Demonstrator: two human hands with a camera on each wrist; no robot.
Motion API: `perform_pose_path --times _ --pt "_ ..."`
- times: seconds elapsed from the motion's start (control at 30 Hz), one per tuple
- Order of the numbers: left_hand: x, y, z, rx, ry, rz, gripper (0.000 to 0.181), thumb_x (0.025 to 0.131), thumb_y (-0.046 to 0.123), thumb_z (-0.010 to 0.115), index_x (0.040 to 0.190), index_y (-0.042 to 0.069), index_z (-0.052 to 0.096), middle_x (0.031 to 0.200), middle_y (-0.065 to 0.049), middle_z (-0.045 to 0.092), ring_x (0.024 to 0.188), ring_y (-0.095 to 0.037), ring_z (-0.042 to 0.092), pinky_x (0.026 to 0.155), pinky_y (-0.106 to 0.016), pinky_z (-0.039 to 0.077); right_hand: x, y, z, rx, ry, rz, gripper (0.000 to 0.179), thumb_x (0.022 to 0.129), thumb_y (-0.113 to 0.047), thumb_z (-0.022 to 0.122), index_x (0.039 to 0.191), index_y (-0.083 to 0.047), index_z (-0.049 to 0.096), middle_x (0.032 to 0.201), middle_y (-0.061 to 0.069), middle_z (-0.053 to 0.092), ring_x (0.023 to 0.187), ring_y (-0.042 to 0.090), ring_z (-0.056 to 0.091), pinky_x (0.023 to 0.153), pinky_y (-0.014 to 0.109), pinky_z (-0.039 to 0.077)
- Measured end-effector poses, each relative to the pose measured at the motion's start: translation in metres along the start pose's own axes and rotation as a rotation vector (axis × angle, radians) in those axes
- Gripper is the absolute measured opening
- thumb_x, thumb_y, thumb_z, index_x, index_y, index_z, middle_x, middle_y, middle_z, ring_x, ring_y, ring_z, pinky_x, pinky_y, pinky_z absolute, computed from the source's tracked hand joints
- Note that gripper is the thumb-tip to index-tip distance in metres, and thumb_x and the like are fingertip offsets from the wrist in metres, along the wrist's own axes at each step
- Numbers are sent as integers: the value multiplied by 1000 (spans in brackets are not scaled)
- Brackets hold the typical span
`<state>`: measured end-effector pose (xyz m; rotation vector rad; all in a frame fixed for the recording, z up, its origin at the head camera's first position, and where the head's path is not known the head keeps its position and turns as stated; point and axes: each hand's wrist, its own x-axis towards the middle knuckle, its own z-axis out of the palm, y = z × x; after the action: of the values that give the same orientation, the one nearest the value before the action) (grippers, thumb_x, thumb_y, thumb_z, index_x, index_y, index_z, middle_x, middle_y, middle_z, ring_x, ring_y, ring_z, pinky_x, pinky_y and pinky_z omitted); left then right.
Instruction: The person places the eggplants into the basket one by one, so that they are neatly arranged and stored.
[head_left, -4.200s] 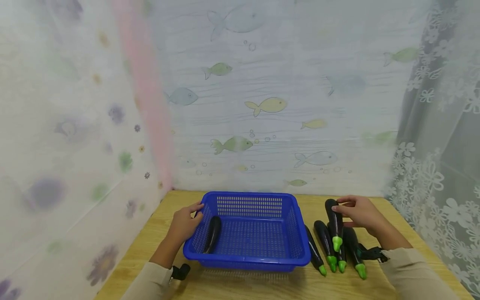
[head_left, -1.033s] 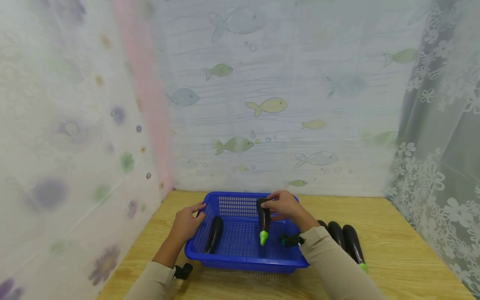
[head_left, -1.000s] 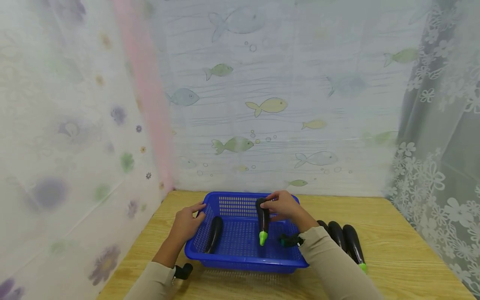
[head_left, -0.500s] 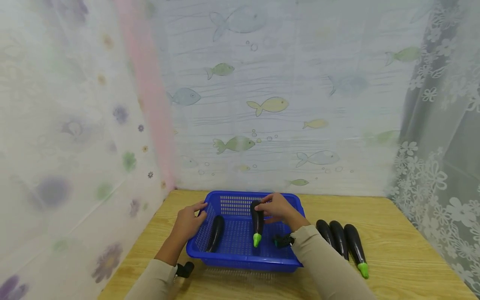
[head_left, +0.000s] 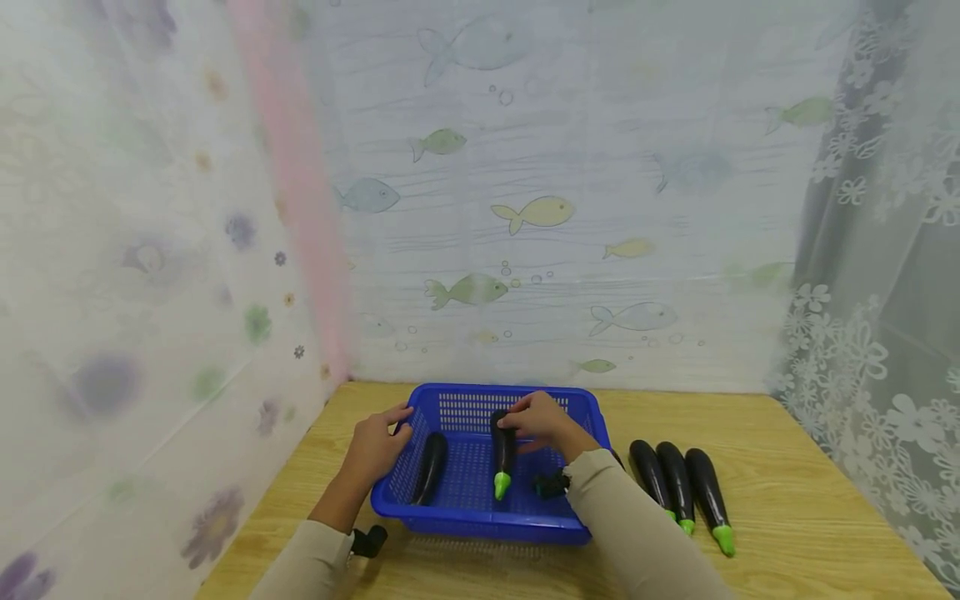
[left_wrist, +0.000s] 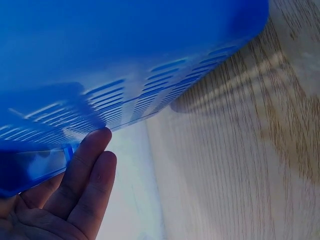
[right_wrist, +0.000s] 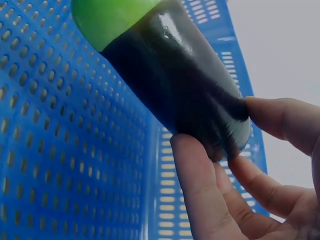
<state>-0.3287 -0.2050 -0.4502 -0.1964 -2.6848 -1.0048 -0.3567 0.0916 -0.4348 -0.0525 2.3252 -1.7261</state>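
My right hand [head_left: 543, 421] pinches the rounded end of a dark eggplant [head_left: 503, 450] inside the blue plastic basket [head_left: 491, 518]. Its green stem end points toward me. In the right wrist view the thumb and fingertips press on the glossy skin of this eggplant [right_wrist: 175, 75]; whether it touches the basket floor, I cannot tell. At the basket's left rim, my left hand [head_left: 377, 443] holds on, its fingers [left_wrist: 90, 170] against the slotted outer side in the left wrist view. Another eggplant [head_left: 431, 467] lies along the basket's left wall.
Several eggplants [head_left: 710, 492] lie side by side on the wooden table [head_left: 795, 483], right of the basket; my right sleeve [head_left: 637, 525] partly hides some. A fish-patterned curtain [head_left: 540, 333] hangs behind the table, with a flowered one [head_left: 187, 375] along the left.
My right hand has carried the eggplant from the pile at the right into the basket, then farther left and slightly lower. The left hand has stayed on the rim.
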Motion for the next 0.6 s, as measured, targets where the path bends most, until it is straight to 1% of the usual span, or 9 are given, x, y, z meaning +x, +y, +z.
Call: perform_pose_path --times 0.17,0.37,0.6 --pt "-1 1 0 -5 -3 -3 41 91 21 56 131 15 60 140 -1 53 40 -9 19 37 -25 22 -2 -1 7 10 -19 2 47 78 -16 76 118 2 57 117 21 56 95 32 64 71 47 56" --pt "-2 2 0 -3 -6 -8 41 91 20 55 132 15 59 140 0 52 40 -9 17 37 -25 21 3 0 17 30 -18 30 47 77 -16 77 116 3 57 116 21 56 92 32 64 68 45 56" --pt "-2 4 -1 -6 3 -2 41 91 21 55 132 15 59 140 1 52 41 -9 15 37 -24 19 3 -1 29 40 -16 33 44 76 -14 77 113 3 59 112 20 56 89 30 63 65 43 57"
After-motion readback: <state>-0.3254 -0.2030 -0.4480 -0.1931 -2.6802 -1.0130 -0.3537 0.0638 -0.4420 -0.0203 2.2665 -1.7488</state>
